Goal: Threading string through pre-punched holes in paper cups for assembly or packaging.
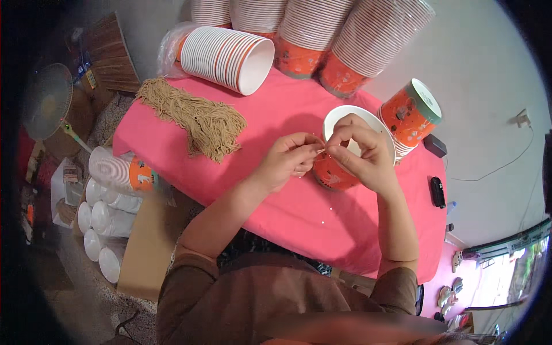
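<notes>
Roughly left to right: off the table's left edge, on the floor side, lie sleeved stacks of cups (118, 172) on their sides over a cardboard box (146, 247), prob. stock kept within reach. On the pink table (276, 213), near the back-left corner, sits a bundle of tan strings (198, 118), loose ends toward the person, so single strands pull out easily. Behind it a stack of white-rimmed cups (227, 56) lies on its side, mouth facing right; more stacks stand inverted along the back edge.

Mid-table, left hand (287, 161) is curled, thumb & forefinger pinched on a short bit of thin string (321, 150); other fingers folded in. Right hand (359, 152) meets it, fingertips also pinched on the same strand, rest of hand arched over the cup. Both hands touch at the pinch pt.

The orange paper cup (336, 169) stands upright just under and betw. the hands, its white rim partly hidden by the right hand; the string end sits at the rim's near-left side, so the cup is braced by the table while fingers work. Can't tell if the strand is threaded through the wall.

Right of it, another orange cup stack (411, 115) leans tilted; two small black items (438, 191) lie nr the right edge.
</notes>
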The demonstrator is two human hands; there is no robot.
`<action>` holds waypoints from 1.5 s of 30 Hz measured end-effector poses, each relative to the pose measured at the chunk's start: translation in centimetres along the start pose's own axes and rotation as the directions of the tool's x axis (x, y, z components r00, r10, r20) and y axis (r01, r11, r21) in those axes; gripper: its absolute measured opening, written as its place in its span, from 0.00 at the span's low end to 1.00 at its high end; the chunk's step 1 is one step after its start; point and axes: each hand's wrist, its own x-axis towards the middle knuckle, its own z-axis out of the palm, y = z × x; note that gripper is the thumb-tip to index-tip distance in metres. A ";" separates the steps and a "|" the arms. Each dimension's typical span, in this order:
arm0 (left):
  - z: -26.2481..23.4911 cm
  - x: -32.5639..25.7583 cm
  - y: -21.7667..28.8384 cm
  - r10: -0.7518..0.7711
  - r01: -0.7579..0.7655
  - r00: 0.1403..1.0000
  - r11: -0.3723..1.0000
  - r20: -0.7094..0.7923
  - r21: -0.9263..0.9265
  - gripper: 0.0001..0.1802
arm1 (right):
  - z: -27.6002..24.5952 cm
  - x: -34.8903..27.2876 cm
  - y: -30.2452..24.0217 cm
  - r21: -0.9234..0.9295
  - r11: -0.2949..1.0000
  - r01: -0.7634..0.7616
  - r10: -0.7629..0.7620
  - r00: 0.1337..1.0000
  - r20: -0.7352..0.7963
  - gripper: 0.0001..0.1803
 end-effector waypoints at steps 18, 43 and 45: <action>-16.3 -6.1 14.0 0.697 0.219 0.715 -0.295 0.052 0.930 0.19 | 1.7 -1.6 0.8 -0.263 0.961 0.084 -0.098 0.994 -0.044 0.05; -22.1 -7.7 22.6 0.377 0.293 0.924 -0.806 0.065 0.514 0.13 | 2.1 -1.5 1.0 -0.299 0.948 0.114 -0.144 0.986 -0.082 0.09; -20.9 -8.0 22.9 0.416 0.319 0.883 -0.871 0.217 0.375 0.13 | 2.0 -1.7 1.0 -0.296 0.949 0.107 -0.138 0.987 -0.086 0.09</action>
